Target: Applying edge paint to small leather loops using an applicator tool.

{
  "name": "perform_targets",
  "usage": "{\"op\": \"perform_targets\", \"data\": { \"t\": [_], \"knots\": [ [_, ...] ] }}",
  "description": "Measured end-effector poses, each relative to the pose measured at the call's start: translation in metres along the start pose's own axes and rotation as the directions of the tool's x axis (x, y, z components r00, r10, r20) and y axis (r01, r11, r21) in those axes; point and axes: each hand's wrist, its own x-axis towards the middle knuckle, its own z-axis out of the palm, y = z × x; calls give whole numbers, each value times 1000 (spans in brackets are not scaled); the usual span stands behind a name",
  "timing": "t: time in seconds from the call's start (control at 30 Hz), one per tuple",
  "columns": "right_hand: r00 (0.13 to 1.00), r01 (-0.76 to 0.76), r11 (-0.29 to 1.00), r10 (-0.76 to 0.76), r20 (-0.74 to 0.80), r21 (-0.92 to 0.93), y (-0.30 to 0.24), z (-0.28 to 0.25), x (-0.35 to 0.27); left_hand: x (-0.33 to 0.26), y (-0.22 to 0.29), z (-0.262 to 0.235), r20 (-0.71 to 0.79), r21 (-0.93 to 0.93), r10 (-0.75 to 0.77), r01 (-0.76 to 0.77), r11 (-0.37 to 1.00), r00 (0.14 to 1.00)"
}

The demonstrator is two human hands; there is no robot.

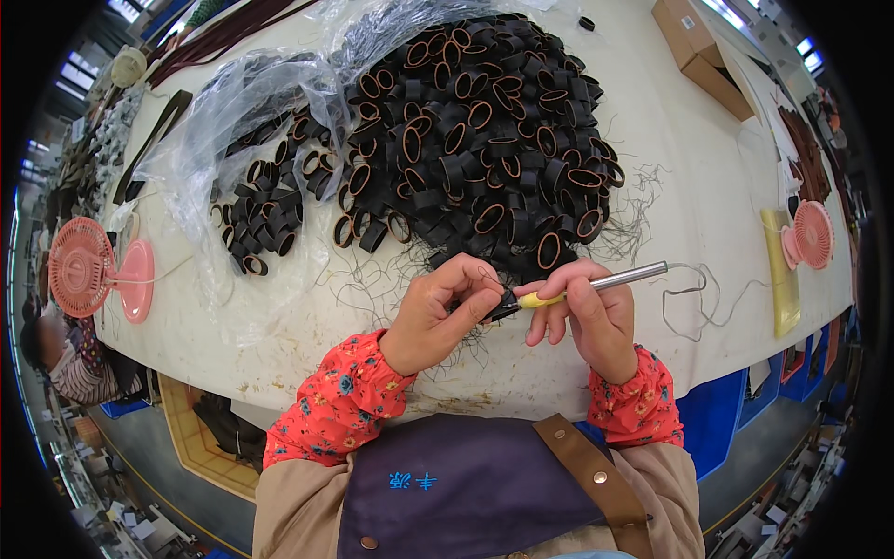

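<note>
My left hand [438,312] pinches a small black loop [503,303] just above the table's near edge. My right hand [591,317] grips a pen-like tool [605,279] with a yellow front and a metal barrel; its tip touches the loop. A thin grey cord [694,298] runs from the tool's back end across the table. Right behind both hands lies a big heap of black loops with tan insides [484,130].
A smaller pile of loops [265,219] lies on clear plastic sheeting [233,121] at left. Loose thread trimmings [372,279] litter the white table [670,140]. Pink desk fans stand at far left [84,265] and far right [808,235]. A cardboard box [703,56] sits at back right.
</note>
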Motion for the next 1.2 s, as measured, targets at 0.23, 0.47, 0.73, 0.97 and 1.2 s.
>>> {"op": "perform_targets", "data": {
  "t": [0.23, 0.47, 0.73, 0.97, 1.2],
  "knots": [
    [1000, 0, 1000, 0, 2, -2, 0, 0, 1, -1, -1, -2, 14, 18, 0, 0, 1000, 1000],
    [997, 83, 994, -82, -12, 67, 3, -6, -2, 0, -2, -2, 7, -7, 20, -20, 1000, 1000],
    [970, 220, 781, -238, 47, -584, 1, 5, 12, 0, 7, -1, 13, -93, -34, 35, 995, 999],
    [939, 309, 689, -329, 98, -655, 5, 0, 10, 2, 7, -1, 134, -131, 2, 16, 991, 991],
    [898, 413, 623, -400, 183, -665, 4, 0, 11, 0, 3, -13, 141, -125, -185, 203, 971, 973]
  ]
}}
